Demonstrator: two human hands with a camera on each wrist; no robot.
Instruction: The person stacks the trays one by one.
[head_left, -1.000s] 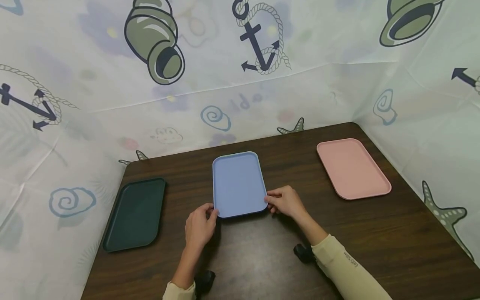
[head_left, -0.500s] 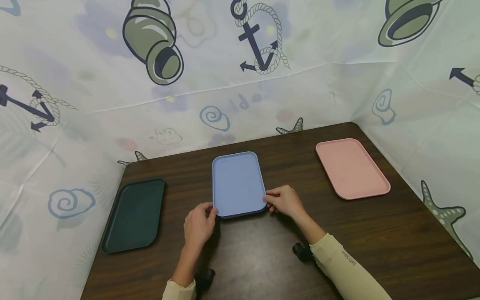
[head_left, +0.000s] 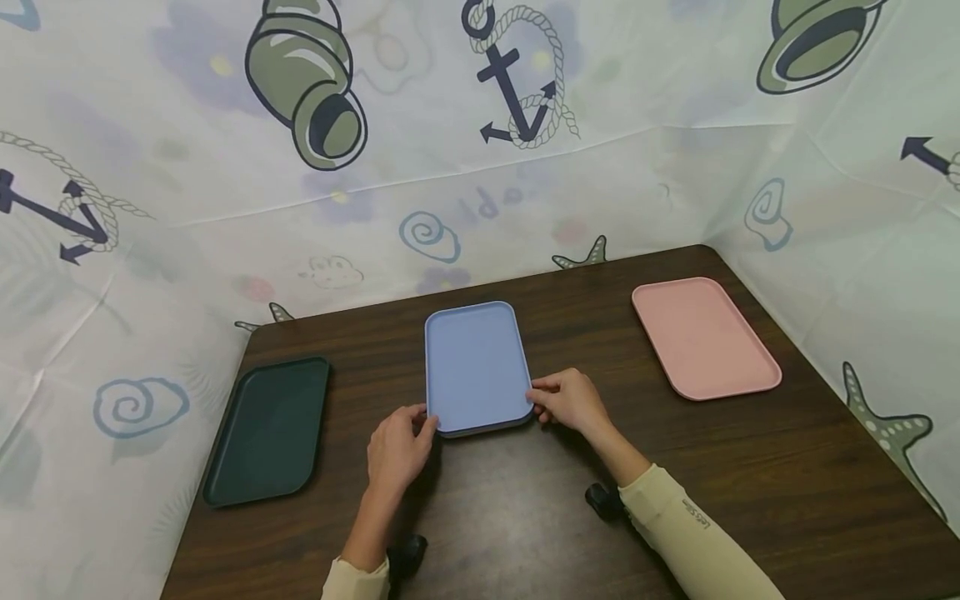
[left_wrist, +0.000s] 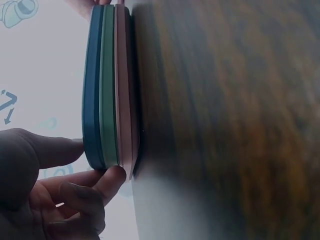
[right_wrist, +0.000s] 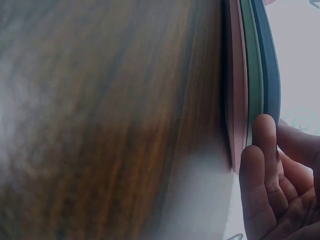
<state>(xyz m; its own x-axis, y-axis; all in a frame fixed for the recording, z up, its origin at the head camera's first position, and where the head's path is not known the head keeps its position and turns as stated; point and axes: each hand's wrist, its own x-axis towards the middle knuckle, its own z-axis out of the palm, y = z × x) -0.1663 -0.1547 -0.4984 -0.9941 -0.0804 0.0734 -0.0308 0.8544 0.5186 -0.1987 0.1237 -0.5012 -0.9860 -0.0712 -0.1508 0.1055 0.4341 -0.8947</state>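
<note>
Dark wooden table (head_left: pixel 750 467), left hand (head_left: pixel 396 450) and right hand (head_left: pixel 572 400) each grip pinching blue tray stack (head_left: pixel 476 367) corners

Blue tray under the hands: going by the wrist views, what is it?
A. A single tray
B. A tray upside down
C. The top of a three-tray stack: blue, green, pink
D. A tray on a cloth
C: the left wrist view shows the stack edge-on in three layers, blue over green over pink, with the left hand at its corner.
</note>
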